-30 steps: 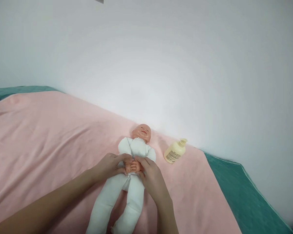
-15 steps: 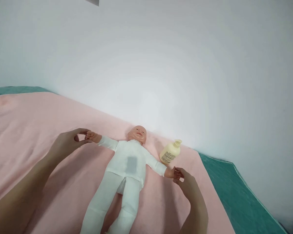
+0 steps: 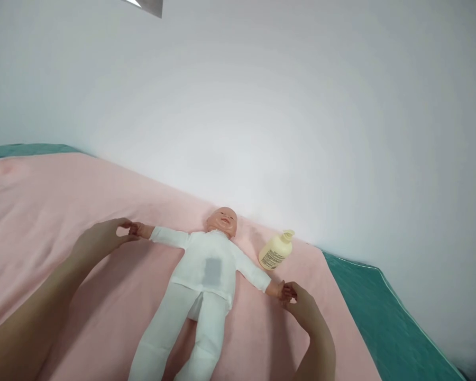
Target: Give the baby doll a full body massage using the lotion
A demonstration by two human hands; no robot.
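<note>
A baby doll (image 3: 206, 262) in white clothes lies on its back, arms spread to both sides, a grey patch on its chest. My left hand (image 3: 103, 236) pinches the doll's hand (image 3: 135, 228) on the left of the view between thumb and fingers. On the right, my right hand (image 3: 301, 304) grips the doll's other hand (image 3: 286, 291) in the same way. A pale yellow pump bottle (image 3: 276, 251) stands beside the doll's right-side arm, touched by neither of my hands. The lower ends of the doll's legs run out of view.
A pink blanket (image 3: 83, 190) lies under the doll and the bottle. Green fabric (image 3: 381, 312) shows past its right edge, and more green (image 3: 27, 151) at the far left. A pale wall (image 3: 238, 106) rises just behind the doll's head.
My left hand has drawn the doll's hand farther out to the left and slightly down, straightening that arm. My right hand has shifted slightly downward with the doll's other hand. The bottle stays put.
</note>
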